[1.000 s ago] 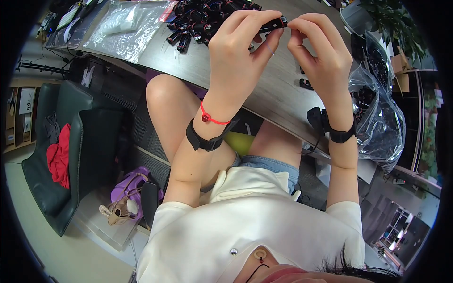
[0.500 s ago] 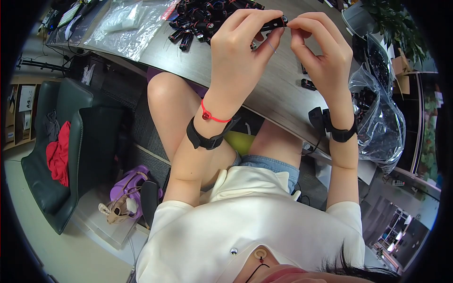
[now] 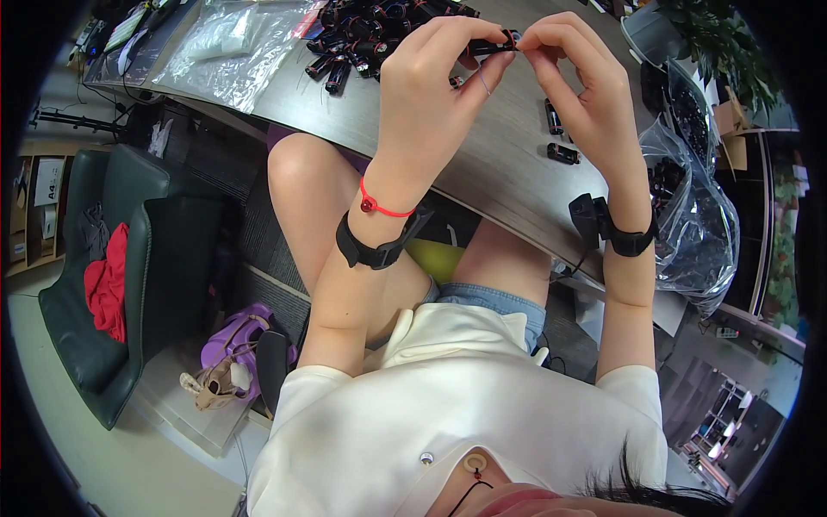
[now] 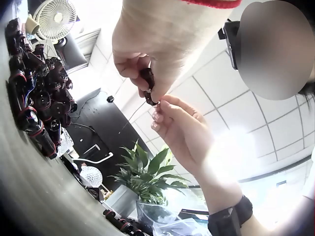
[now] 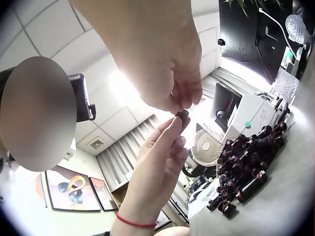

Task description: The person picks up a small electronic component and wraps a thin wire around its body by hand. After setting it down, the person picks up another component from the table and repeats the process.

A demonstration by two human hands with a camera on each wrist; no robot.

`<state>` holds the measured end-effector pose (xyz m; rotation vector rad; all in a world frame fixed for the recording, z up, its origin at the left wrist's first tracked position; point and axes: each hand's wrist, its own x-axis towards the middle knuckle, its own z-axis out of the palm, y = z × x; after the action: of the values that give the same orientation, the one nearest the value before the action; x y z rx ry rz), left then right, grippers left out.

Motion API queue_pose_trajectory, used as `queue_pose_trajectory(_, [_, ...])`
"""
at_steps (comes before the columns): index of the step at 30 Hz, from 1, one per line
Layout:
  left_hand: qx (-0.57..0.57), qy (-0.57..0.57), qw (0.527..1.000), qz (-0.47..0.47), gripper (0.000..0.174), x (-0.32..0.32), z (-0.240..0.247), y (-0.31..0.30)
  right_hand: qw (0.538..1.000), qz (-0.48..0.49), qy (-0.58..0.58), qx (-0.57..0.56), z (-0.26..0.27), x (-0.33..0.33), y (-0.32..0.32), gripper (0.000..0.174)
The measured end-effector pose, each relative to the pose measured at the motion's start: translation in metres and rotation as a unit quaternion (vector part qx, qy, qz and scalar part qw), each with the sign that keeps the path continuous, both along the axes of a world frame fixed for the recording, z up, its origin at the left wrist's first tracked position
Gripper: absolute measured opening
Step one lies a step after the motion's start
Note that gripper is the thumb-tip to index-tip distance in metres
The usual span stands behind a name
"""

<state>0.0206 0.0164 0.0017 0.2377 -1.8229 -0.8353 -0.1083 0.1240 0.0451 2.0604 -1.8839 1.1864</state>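
Observation:
Between thumb and fingers, my left hand (image 3: 431,95) grips a small black cylinder (image 3: 491,46) above the table, its end facing right. My right hand (image 3: 586,90) pinches at that end with thumb and index finger; what lies between these fingertips is too small to tell. The left wrist view shows the dark cylinder (image 4: 147,76) in the left hand (image 4: 157,44), with the right hand's (image 4: 187,132) fingertips at its tip. In the right wrist view the cylinder (image 5: 182,115) shows between both hands' fingertips.
A heap of black cylinders (image 3: 366,39) lies on the table (image 3: 301,103), left of the hands. Two more cylinders (image 3: 562,153) lie below the right hand. Clear plastic bags (image 3: 228,52) lie at the left; another bag (image 3: 689,224) hangs at the right edge, near a plant (image 3: 724,52).
Both hands have shifted slightly left with the cylinder. The right thumb has straightened somewhat, and the two cylinders lying below that hand show more fully.

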Motion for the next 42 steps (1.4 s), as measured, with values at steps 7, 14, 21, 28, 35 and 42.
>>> queue_pose_trajectory(7, [-0.002, 0.027, 0.999, -0.036, 0.012, 0.002, 0.001, -0.006, 0.968, 0.016, -0.240, 0.066, -0.003, -0.002, 0.004, 0.022])
queue_pose_trajectory(14, [0.029, 0.039, 0.997, -0.057, 0.008, 0.000, -0.003, -0.008, 0.971, 0.029, -0.226, 0.065, -0.007, -0.004, 0.004, 0.025])
queue_pose_trajectory(21, [0.060, 0.024, 0.994, -0.084, 0.009, 0.003, -0.004, -0.011, 0.975, 0.050, -0.203, 0.081, -0.006, -0.013, 0.007, 0.025])
queue_pose_trajectory(28, [-0.022, 0.018, 1.000, -0.013, 0.012, 0.000, -0.003, -0.010, 0.962, 0.010, -0.243, 0.125, -0.004, -0.014, 0.010, 0.022])
queue_pose_trajectory(35, [-0.107, 0.010, 0.994, 0.011, 0.014, 0.000, -0.001, -0.011, 0.979, 0.035, -0.179, 0.096, -0.001, -0.014, 0.010, 0.022])
queue_pose_trajectory(42, [-0.001, -0.007, 0.996, -0.089, 0.008, 0.000, -0.004, -0.011, 0.981, 0.039, -0.148, 0.120, 0.008, -0.014, 0.014, 0.022])
